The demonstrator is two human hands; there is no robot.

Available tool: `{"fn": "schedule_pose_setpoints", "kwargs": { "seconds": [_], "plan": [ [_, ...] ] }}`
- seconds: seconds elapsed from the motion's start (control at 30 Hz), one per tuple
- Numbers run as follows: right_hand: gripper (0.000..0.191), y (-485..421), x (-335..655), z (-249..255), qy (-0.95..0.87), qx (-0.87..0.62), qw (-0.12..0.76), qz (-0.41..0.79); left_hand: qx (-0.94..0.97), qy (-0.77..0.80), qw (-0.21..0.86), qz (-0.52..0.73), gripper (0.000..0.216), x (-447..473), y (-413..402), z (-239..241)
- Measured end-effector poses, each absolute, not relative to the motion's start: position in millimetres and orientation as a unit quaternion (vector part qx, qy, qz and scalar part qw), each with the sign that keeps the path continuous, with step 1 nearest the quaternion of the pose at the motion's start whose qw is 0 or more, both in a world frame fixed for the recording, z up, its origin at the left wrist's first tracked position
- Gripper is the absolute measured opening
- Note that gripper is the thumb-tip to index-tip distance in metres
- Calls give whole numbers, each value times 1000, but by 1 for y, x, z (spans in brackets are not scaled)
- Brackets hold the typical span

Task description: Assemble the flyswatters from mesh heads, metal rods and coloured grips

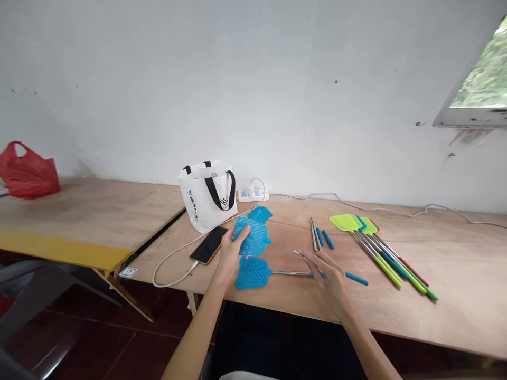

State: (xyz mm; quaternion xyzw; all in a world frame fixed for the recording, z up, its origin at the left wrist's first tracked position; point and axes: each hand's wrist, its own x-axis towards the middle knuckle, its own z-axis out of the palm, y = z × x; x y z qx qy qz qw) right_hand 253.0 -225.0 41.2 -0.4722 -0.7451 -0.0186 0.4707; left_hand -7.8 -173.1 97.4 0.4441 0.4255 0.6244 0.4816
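Note:
My left hand [230,250] pinches a blue mesh fly swatter head [252,237] by its left side, above the table. Between the fingers of my right hand [327,274] is a thin metal rod [297,253], its bare tip pointing toward that head but apart from it. Below lies a blue fly swatter [252,273] with its metal shaft running under my right hand. A blue grip [357,278] sticks out past that hand; which rod it belongs to is hidden. Another blue swatter head [260,214] rests behind.
Metal rods [314,235] and blue grips [328,239] lie beyond my right hand. Several finished-looking swatters [376,253] are piled at right. A phone [209,245] on a white cable, a white tote bag [208,198] and a power strip [253,196] stand at left and back.

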Motion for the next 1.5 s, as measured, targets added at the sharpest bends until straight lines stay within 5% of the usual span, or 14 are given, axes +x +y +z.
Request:
{"fn": "schedule_pose_setpoints", "kwargs": {
  "seconds": [0.3,0.77,1.27,1.5],
  "plan": [
    [27,-247,245,59,-731,-464,497,65,450,422,528,584,44,13,-183,90],
    [29,-252,241,67,-744,-465,479,35,470,421,537,560,43,27,-191,93],
    [21,-257,243,71,-759,-441,433,-207,533,424,477,556,41,32,-201,98],
    [31,-256,245,67,-756,-420,416,-281,514,439,506,536,45,33,-203,96]
  ]
}}
